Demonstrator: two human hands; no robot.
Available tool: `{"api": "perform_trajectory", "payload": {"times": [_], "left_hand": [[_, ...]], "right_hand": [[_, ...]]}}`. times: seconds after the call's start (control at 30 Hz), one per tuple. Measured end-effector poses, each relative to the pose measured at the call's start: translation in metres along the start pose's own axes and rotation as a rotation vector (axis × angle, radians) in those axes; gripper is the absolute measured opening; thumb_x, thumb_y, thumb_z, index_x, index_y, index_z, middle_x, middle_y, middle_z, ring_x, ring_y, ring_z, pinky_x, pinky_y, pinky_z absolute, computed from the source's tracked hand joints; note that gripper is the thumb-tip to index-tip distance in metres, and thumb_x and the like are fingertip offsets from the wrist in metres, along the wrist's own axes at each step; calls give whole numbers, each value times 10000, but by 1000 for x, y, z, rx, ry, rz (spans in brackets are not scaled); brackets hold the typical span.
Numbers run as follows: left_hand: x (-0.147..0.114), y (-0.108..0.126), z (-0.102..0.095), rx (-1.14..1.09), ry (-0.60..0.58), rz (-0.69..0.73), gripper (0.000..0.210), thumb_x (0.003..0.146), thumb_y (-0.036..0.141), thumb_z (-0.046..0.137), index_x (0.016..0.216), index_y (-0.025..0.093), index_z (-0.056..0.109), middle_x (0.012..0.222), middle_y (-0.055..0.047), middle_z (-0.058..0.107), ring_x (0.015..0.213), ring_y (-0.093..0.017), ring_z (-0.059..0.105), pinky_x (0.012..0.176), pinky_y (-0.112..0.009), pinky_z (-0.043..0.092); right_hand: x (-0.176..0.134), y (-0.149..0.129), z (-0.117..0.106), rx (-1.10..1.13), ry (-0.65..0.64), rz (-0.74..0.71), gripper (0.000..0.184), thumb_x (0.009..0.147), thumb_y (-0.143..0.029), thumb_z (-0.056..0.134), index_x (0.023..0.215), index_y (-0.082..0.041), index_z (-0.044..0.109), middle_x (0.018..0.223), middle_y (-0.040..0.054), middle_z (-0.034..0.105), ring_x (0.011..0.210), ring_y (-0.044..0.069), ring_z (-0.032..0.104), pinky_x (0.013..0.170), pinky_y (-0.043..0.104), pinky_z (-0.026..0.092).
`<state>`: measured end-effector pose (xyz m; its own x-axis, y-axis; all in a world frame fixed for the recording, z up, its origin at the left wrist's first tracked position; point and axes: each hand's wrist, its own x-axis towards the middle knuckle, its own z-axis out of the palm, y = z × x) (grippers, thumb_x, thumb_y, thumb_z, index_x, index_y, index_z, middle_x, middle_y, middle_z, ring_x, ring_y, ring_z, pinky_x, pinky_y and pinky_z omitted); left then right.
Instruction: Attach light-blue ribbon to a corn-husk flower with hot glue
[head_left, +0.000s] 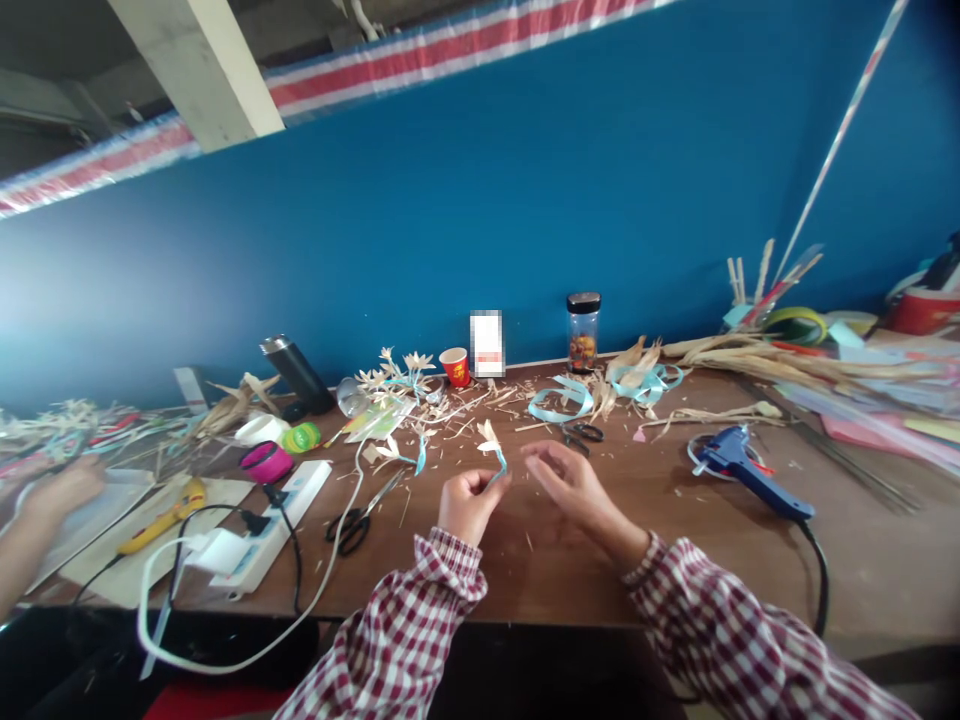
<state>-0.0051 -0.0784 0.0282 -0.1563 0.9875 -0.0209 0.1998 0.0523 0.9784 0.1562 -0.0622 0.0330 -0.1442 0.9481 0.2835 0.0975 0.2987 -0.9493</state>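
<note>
My left hand (466,503) pinches the light-blue stem of a small husk flower (489,438) between thumb and fingers. The pale petals of the flower point up above the hand. To its right, over the table, my right hand (574,485) is held with loosely bent fingers apart from the thumb, and I see nothing in it. Another small husk flower with a blue stem (420,457) lies left of my hands. Black-handled scissors (349,530) rest beside my left hand, and a second pair of scissors (581,436) lies behind my right hand.
A blue glue gun (750,475) lies at right, its cord over the table's front edge. At left are a white power strip (285,530) and a yellow tool (161,517). Husk flowers (397,375), a red cup (454,367) and a jar (583,335) stand behind. A co-worker's hand (71,490) works far left.
</note>
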Motion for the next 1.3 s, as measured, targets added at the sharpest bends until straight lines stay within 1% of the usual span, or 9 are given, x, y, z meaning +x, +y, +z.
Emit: {"api": "perform_trajectory", "payload": {"times": [0.1,0.17,0.27,0.43,0.53,0.67,0.83,1.1,1.3], "left_hand": [[-3,11,-2,177,-57,86,291,631,425,697,610,135,691,456,25,541,444,-90,444,453,-207,322],[-5,16,-1,272,-71,119,275,640,404,690,591,134,686,457,27,537,452,-89,441,463,-208,316],[-6,16,2,334,-81,124,280,655,398,679,597,123,681,481,11,563,471,-99,464,474,-211,333],[-7,10,6,177,-91,121,345,660,342,698,930,127,687,749,-48,696,613,-134,589,586,-223,461],[-7,7,9,114,-99,134,323,659,337,710,911,135,694,773,-55,700,661,-140,615,632,-227,491],[-3,0,13,-53,-81,-30,311,611,384,749,789,133,707,594,-3,633,557,-121,595,576,-238,523],[-1,-6,20,-366,-38,-319,333,528,357,816,702,118,662,604,-17,649,541,-107,611,526,-217,543],[-5,-1,24,-597,-130,-509,117,748,180,681,696,85,636,596,-42,635,466,-56,559,471,-166,523],[-11,-4,26,-828,-229,-630,57,768,120,654,722,107,623,610,-7,607,459,-33,553,493,-134,518]], "right_hand": [[19,0,-8,76,-237,-3,304,727,-351,670,947,-145,631,810,40,644,706,152,572,628,258,444],[27,3,-9,111,-319,5,292,686,-352,712,878,-143,642,746,19,627,663,138,550,600,248,422],[31,12,-9,183,-324,26,245,704,-373,697,763,-142,640,678,2,601,630,124,524,594,246,397],[28,25,-12,266,-254,56,276,697,-408,699,724,-140,639,683,4,609,643,125,523,637,258,393],[27,28,-14,266,-249,98,288,683,-414,710,717,-137,637,688,5,609,639,121,517,631,253,387],[25,31,-10,251,-279,122,285,684,-408,710,723,-137,633,654,-4,591,598,108,484,577,239,363],[24,33,-7,219,-255,98,278,677,-402,716,715,-137,642,640,-4,594,585,103,470,566,237,361],[22,35,-9,375,-304,154,311,647,-435,732,725,-144,655,679,10,625,621,123,528,618,263,414],[19,31,-10,473,-355,221,332,619,-454,750,702,-152,642,649,1,606,596,113,518,599,259,420]]}}
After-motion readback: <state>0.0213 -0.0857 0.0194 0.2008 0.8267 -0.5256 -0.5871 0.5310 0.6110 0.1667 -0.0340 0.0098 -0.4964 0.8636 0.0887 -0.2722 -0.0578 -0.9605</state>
